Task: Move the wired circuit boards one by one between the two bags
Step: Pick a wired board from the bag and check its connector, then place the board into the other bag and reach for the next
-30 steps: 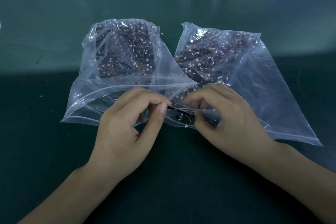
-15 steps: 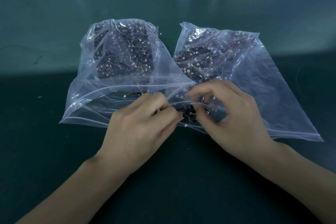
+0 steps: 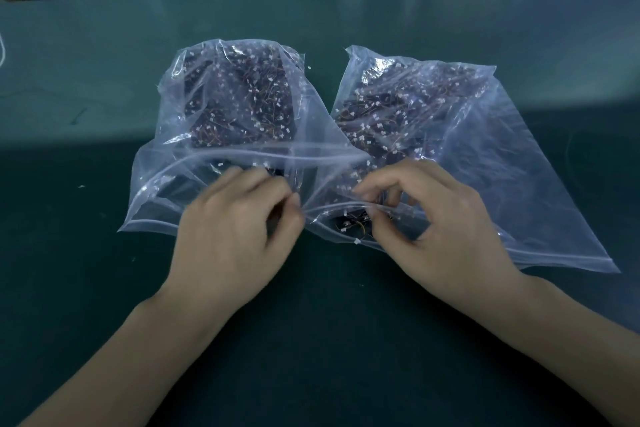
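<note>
Risk: your right hand (image 3: 440, 222) pinches a circuit board (image 3: 356, 224) at the mouth of the right bag (image 3: 519, 163); its thin wires could snag on the bag's lip or drag a neighbouring board out.
Cause: tangled leads, loose plastic folds.
Board position: at your right fingertips, just right of your left hand (image 3: 235, 236).
Left hand: fingers curled, blurred; you cannot tell what it holds, if anything.
Left bag (image 3: 194, 163): beyond your left knuckles, mouth open.
</note>
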